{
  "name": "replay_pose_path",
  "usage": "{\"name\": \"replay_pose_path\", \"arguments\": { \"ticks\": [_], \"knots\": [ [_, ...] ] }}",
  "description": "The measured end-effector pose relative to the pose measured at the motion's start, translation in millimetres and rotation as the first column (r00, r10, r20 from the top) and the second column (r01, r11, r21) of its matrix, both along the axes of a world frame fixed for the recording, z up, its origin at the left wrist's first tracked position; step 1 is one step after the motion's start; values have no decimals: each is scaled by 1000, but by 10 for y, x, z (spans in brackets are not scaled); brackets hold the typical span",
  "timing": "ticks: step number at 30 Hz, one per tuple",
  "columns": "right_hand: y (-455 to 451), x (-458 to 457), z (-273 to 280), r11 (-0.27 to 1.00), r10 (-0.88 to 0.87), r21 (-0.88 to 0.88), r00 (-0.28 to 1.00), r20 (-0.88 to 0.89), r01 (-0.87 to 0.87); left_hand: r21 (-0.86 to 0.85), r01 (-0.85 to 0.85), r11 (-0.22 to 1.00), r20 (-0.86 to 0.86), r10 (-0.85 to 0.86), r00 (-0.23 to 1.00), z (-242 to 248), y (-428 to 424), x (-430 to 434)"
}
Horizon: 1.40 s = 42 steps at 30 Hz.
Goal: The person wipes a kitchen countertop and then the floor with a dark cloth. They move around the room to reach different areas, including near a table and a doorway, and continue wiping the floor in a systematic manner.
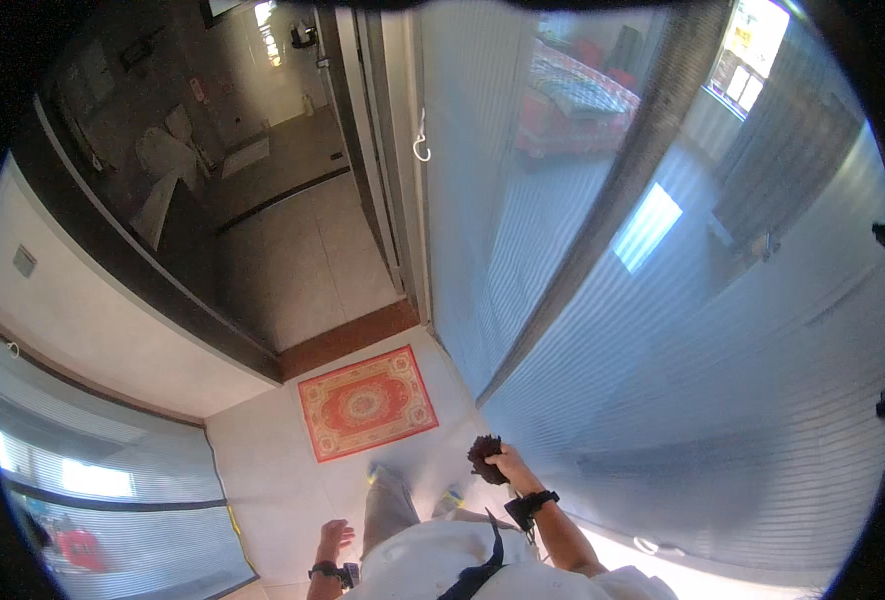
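Note:
My right hand [512, 465] is closed around a dark brown, ruffled bundle [487, 458] that cannot be made out more exactly. It is held in front of my body, near the foot of a translucent ribbed curtain [675, 360]. My left hand [335, 535] hangs low beside my leg, its fingers loosely curled and apart, with nothing in it. Each wrist bears a black strap with a small device. A red and beige patterned rug [368, 402] lies on the pale tiled floor [262, 450] before my feet.
Beyond the rug, a brown threshold [349, 337] leads into a dim bathroom with a toilet [166, 154]. A white hook [421, 148] hangs at the curtain's left edge. A bed [577, 105] shows through the curtain. Another ribbed sheet [112, 525] stands at the lower left.

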State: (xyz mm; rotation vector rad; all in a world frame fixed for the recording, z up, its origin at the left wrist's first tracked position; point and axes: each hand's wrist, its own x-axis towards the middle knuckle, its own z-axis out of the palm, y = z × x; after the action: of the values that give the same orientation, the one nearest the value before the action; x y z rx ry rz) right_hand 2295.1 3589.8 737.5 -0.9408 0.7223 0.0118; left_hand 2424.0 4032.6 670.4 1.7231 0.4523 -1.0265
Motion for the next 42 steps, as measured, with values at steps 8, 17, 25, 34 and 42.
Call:
{"name": "replay_pose_path", "arguments": {
  "ticks": [8,17,25,34,42],
  "knots": [
    [-157,370,-271,993,-109,27,992,-63,111,36,23,999,-87,-20,996,-139,-326,931],
    [-821,2536,341,402,19,-869,952,-306,-288,-64,-18,998,-101,11,995,-298,-554,2558],
    [-1683,4271,1547,-194,-46,-916,936,-349,-351,63,104,993,42,-107,993,-394,-1032,3850],
    [-2099,4490,1808,-324,-164,-798,860,-483,-509,-71,-123,990,-37,121,992,-463,-1224,3026],
    [-2201,4472,1664,-206,-118,-848,873,-473,-487,59,-244,968,-160,250,955,-399,-1118,1892]
  ]
}}
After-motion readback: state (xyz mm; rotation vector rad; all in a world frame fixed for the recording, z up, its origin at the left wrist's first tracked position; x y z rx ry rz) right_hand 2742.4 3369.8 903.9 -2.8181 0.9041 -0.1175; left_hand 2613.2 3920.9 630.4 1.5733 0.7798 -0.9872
